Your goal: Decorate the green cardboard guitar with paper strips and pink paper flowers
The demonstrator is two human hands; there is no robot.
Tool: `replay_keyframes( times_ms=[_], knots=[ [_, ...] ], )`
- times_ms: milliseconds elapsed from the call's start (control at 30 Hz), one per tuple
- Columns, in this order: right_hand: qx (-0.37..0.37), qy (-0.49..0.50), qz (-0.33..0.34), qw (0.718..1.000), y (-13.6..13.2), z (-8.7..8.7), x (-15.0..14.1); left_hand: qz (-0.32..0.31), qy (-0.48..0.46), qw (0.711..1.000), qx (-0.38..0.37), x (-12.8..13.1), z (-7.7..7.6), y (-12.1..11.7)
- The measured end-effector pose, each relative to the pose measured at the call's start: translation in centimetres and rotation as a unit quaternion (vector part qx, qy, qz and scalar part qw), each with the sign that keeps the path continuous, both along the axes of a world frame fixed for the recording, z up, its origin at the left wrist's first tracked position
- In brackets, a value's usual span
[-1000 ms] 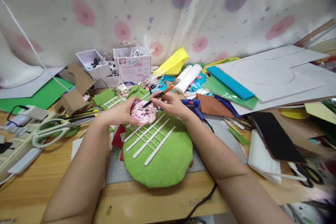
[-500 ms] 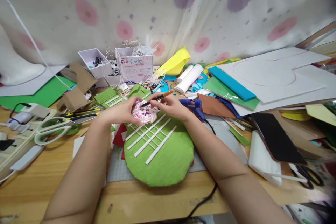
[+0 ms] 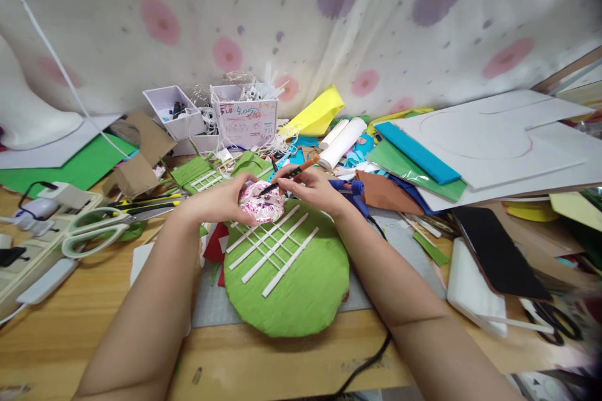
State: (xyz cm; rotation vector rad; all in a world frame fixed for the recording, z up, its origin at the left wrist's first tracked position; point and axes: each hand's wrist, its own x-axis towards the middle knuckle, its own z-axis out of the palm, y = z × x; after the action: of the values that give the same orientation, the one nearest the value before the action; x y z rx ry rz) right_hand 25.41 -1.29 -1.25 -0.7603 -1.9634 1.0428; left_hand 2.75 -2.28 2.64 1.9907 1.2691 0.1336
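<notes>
Between my hands is a round white paper piece (image 3: pixel 261 205) covered in purple-pink marks. My left hand (image 3: pixel 229 199) is closed on its left edge. In my right hand (image 3: pixel 310 189) is a marker pen (image 3: pixel 301 167) with an orange-brown barrel, its dark tip at the top of the white piece. Below lies a green paper-covered disc (image 3: pixel 301 288), crossed by several white strips (image 3: pixel 282 238) that form a lattice. The white piece hides the disc's upper left part.
A blue glue gun (image 3: pixel 350 191) lies just beyond my right wrist, its black cable running to the table's front edge. Scissors (image 3: pixel 94 232) and a power strip (image 3: pixel 28 263) are at left. A black phone (image 3: pixel 501 250) lies at right. White boxes (image 3: pixel 247 125) stand behind.
The whole view has shifted slightly. Both hands keep their hold on the white piece and the marker pen, and the pen tip stays at the piece's upper part.
</notes>
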Motion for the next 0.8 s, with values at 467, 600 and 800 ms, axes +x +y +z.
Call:
replay_keyframes(
  times_ms=[467, 600, 800],
  knots=[
    [-0.001, -0.002, 0.003, 1.000, 0.09, 0.23, 0.30, 0.006, 0.018, 1.000, -0.006, 0.07, 0.09, -0.03],
    [0.003, -0.016, -0.015, 1.000, 0.03, 0.20, 0.25, 0.006, 0.018, 1.000, -0.001, 0.08, 0.17, -0.08],
    [0.009, -0.010, 0.000, 1.000, 0.04, 0.13, 0.22, 0.010, 0.020, 1.000, -0.008, 0.08, 0.17, -0.08]
  ],
)
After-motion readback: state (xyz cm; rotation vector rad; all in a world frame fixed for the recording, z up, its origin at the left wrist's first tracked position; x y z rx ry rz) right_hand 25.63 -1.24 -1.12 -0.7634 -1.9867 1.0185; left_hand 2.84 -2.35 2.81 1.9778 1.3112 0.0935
